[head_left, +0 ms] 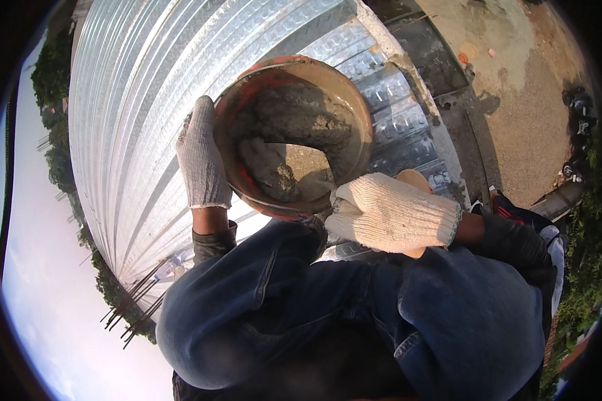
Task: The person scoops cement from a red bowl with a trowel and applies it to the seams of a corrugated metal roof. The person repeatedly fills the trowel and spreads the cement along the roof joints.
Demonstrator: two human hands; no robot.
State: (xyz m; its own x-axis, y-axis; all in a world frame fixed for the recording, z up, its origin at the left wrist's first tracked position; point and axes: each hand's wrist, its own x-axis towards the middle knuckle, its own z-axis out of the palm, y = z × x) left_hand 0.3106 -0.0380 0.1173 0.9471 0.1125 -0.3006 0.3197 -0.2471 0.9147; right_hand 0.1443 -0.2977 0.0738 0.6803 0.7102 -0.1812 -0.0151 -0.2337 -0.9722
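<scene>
A round bucket (362, 110) with a reddish, mortar-smeared wall stands in front of my knees. Wet grey mortar (294, 110) lies inside it. My left hand (204, 157), in a grey knit glove, grips the bucket's left side, its thumb hidden. My right hand (394, 214), in a cream knit glove, is closed round the handle of a trowel at the bucket's near right rim. The trowel's blade (308, 170) rests in the bucket, partly coated with mortar. A tan rounded piece (415, 179) shows behind my right glove; its kind is hidden.
Ribbed metal decking (134, 134) stretches left and ahead, bordered by a concrete edge (394, 57) on the right. Far below lies sandy ground (528, 113). Thin steel bars (137, 301) stick up at lower left. My bent knees (227, 301) sit close to the bucket.
</scene>
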